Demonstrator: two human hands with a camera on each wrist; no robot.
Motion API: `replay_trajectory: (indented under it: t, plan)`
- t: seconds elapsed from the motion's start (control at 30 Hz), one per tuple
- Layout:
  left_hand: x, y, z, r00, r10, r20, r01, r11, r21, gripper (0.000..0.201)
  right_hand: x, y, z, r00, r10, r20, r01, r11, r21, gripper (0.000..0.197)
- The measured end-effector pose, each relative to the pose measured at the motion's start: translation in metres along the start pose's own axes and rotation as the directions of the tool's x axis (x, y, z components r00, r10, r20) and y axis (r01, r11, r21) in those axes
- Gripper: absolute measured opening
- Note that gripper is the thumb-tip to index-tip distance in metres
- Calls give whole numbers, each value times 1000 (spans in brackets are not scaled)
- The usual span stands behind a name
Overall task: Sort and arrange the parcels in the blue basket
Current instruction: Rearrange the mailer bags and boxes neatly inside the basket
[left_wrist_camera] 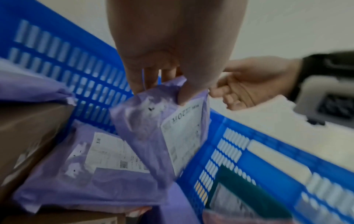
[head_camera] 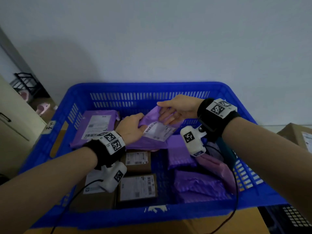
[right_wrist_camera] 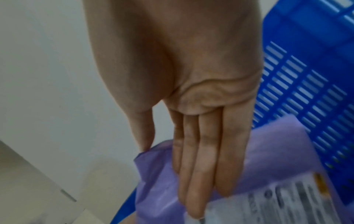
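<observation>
The blue basket (head_camera: 152, 86) (left_wrist_camera: 268, 151) (right_wrist_camera: 306, 22) holds several purple mailer bags and brown cardboard boxes. My left hand (head_camera: 141, 119) (left_wrist_camera: 161, 92) grips a purple labelled mailer (head_camera: 157, 130) (left_wrist_camera: 145, 121) (right_wrist_camera: 157, 181) by its top edge and holds it above the basket's middle. My right hand (head_camera: 167, 112) (right_wrist_camera: 180, 174) lies with straight fingers against the mailer's far end, thumb tip touching its edge. Below lie another labelled purple mailer (head_camera: 98, 125) (left_wrist_camera: 99, 166), two boxes (head_camera: 137, 187) and purple bags (head_camera: 199, 186) at the right.
A pink mailer (head_camera: 217, 166) and a dark green item (head_camera: 226, 149) (left_wrist_camera: 239, 184) lie against the basket's right wall. Outside it are a cardboard box (head_camera: 298, 134) at the right, a dark crate (head_camera: 290, 217) at the lower right and a cabinet (head_camera: 15, 119) at the left. A pale wall rises behind.
</observation>
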State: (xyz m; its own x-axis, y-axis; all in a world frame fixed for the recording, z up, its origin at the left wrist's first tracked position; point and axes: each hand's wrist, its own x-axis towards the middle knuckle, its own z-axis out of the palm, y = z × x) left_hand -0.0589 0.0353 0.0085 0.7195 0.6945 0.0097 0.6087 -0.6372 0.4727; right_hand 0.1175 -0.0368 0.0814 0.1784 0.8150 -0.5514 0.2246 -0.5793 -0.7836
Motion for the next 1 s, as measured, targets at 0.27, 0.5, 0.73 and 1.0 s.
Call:
replay_trajectory:
  t: [0.27,0.5,0.73,1.0]
  plan:
    - [13,-21,-11,879,-471,76,316,455,-833,12,15,36,-15,931,2,-364,93,966,242,19]
    - [26,-5,-25,876,-448,180,208,12,-978,9,25,47,2,934,-66,-350,295,695,656,70]
    - [33,-8,-14,892,-449,55,106,89,-990,51,34,42,23,858,-192,-476,482,621,618,48]
    - [32,-27,-32,873,-482,71,205,231,-951,16,35,63,-12,927,-213,-309,366,695,619,55]
